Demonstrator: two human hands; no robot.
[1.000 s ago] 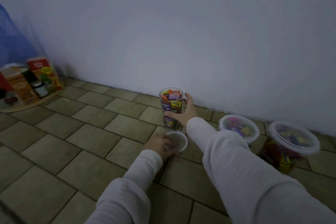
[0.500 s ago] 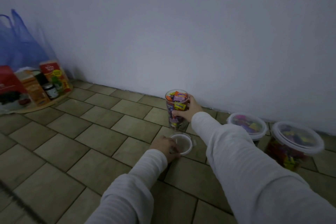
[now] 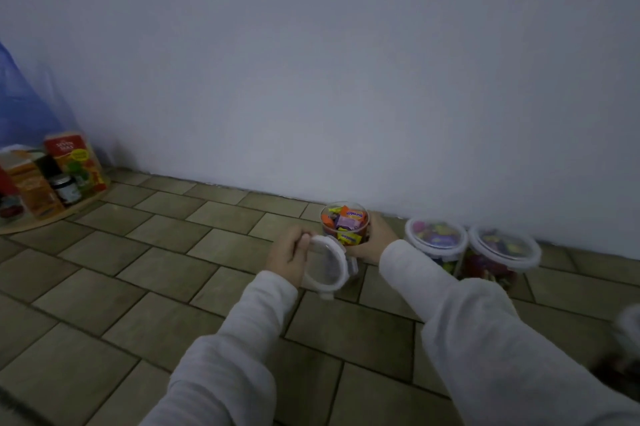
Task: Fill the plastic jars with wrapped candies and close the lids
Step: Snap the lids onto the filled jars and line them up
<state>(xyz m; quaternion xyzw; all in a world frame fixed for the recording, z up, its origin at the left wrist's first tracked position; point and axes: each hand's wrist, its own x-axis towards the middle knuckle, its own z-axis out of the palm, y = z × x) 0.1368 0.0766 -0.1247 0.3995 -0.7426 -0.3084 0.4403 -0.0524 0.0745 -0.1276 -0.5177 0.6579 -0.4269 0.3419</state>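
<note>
— Two lidded jars (image 3: 437, 241) stand right of our open jar (image 3: 344, 225) by the wall?
— Yes. Our right hand (image 3: 374, 238) wraps its fingers around that jar; our left hand (image 3: 286, 254) pinches the lid (image 3: 327, 267), tilted, just left of it.

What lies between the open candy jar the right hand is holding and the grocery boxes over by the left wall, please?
Between the open jar and the grocery boxes, the head view shows only bare floor tiles; the left hand with its lid sits nearer the camera.
</note>
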